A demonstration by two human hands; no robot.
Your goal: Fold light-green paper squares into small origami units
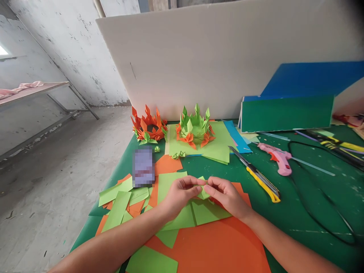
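Observation:
Between my two hands is a small folded piece of green paper [203, 194]. My left hand [182, 193] pinches its left side with thumb and forefinger, and my right hand [223, 193] pinches its right side. The fingertips nearly meet at its upper part and hide some of the folds. Under the hands lie green sheets [182, 218] on top of a large orange sheet [222, 246]. Farther back stand an orange folded-paper crown [146, 127] with green pieces at its base and a green crown [196, 127] with orange flowers round it.
On the right of the green tabletop [313, 193] lie a yellow utility knife [263, 182] and a pink glue gun [280, 157] with a looping black cord. A blurred flat object [143, 168] and loose paper pieces [116, 210] are at left. A white board [199, 60] rises behind.

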